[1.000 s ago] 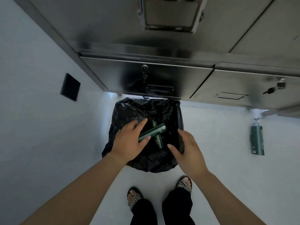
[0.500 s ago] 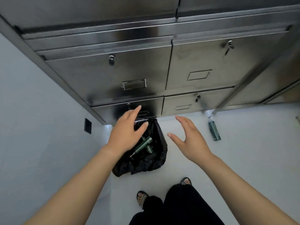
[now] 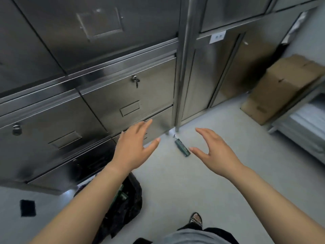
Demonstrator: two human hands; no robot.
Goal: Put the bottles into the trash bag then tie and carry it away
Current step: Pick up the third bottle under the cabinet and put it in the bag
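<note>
A black trash bag [image 3: 128, 205] sits open on the floor at lower left, partly hidden by my left forearm, with green bottles [image 3: 121, 193] showing inside. One dark green pump bottle [image 3: 182, 147] lies on the pale floor by the cabinet leg. My left hand [image 3: 134, 147] hovers empty, fingers apart, in front of the drawers, left of that bottle. My right hand [image 3: 213, 151] is empty too, fingers spread, its thumb tip just right of the bottle's lower end and above the floor.
Steel drawer cabinets [image 3: 109, 88] fill the left and back. A tall steel door [image 3: 209, 74] stands beyond the bottle. A cardboard box [image 3: 279, 87] and a metal rack [image 3: 306, 127] are at right. A black square [image 3: 27, 207] lies on the floor at lower left.
The view has swung up and right, away from the bag. Both hands rose from over the bag and moved right, toward the lone bottle on the floor. They hold nothing.
</note>
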